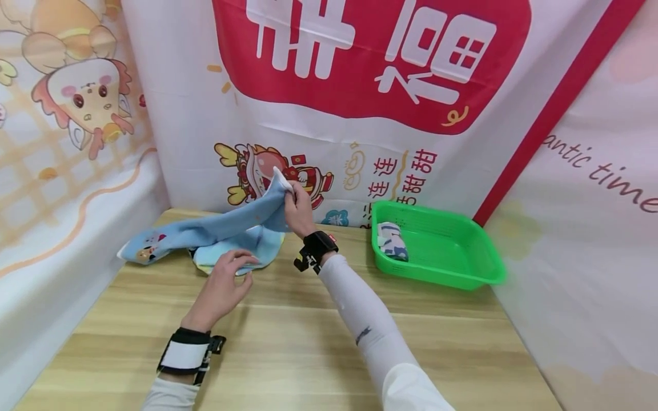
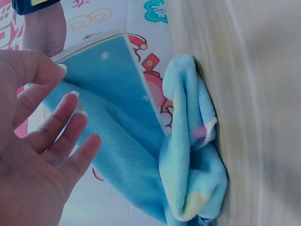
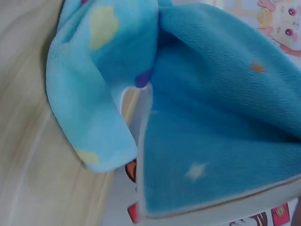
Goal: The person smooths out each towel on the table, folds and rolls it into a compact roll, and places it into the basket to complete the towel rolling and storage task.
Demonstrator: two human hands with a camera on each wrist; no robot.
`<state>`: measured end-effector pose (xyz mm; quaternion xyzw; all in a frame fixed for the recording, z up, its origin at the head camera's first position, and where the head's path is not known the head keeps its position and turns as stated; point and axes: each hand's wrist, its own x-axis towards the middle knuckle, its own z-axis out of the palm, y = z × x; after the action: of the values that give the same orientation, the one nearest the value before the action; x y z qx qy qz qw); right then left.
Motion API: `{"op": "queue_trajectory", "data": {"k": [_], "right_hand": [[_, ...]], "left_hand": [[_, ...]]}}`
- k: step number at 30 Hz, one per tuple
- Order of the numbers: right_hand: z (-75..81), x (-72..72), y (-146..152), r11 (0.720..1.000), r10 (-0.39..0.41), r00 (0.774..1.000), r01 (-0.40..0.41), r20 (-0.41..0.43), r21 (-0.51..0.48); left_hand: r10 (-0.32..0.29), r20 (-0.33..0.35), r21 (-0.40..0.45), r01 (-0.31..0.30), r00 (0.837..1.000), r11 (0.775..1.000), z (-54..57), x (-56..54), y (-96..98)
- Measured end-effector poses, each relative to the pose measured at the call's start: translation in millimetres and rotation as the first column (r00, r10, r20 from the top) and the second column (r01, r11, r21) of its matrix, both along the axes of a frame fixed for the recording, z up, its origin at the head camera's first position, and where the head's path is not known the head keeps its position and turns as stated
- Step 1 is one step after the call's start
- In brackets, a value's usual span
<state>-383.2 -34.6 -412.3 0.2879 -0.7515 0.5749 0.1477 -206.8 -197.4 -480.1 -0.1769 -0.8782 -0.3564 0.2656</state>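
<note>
My right hand pinches the edge of a blue towel and holds that end up near the back wall. The rest slopes down to the left, where its far corner shows small printed figures. In the right wrist view the towel shows a pale hem and a white star. A lighter blue cloth with yellow patches lies crumpled on the table beneath it. My left hand hovers in front of both with nothing in it. Its fingers are spread and slightly bent beside the raised towel.
To the right, a green plastic basket stands against the back wall, with a folded patterned cloth at its left end. Printed fabric walls enclose the wooden table at the back and on both sides.
</note>
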Motion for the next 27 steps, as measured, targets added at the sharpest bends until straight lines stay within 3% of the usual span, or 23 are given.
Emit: {"op": "queue_trajectory", "data": {"k": [7, 13, 21, 27], "right_hand": [[5.3, 8.7, 25, 0.988, 0.075, 0.993, -0.086, 0.09, 0.127], [-0.3, 15.5, 42, 0.955, 0.158, 0.983, -0.176, 0.094, 0.238], [5.1, 19.5, 59, 0.943, 0.255, 0.963, -0.269, 0.09, 0.198], [17.1, 27.8, 74, 0.943, 0.28, 0.958, -0.287, 0.064, 0.17]], "left_hand": [[0.02, -0.078, 0.023, -0.018, 0.997, 1.0, 16.1, -23.3, 8.1], [0.002, -0.059, 0.013, -0.001, 0.998, 1.0, 32.3, -44.5, 11.6], [-0.021, -0.03, -0.015, 0.021, 0.999, 1.0, 51.2, -72.3, 24.5], [-0.022, 0.014, -0.003, 0.022, 1.0, 1.0, 57.5, -95.7, 32.6]]}}
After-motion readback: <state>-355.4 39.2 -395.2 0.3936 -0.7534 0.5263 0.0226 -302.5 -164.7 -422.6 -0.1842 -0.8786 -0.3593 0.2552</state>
